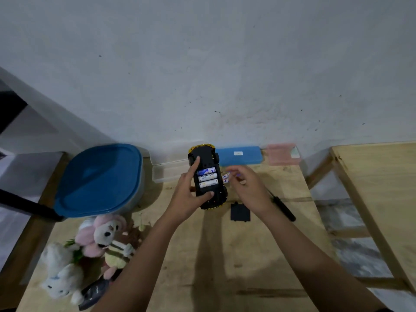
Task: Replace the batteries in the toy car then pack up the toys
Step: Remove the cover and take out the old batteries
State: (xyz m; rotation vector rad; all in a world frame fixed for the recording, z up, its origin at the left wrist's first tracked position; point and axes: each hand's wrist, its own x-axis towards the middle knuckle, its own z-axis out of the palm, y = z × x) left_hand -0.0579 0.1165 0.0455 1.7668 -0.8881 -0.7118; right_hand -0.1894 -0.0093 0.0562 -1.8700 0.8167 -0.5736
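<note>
three batteries (207,177) fill the toy car (206,159) your left grip (186,199) clasps; right grip (247,188) blurred, hold unclear; next, refit cover (240,212) beside car.

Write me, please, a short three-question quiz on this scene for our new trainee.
1. True or false: the toy car is held underside up.
2. How many batteries show inside the car? A) one B) three C) five
3. Which hand holds the car?

Key: 1 true; 2 B; 3 the left hand.
</note>
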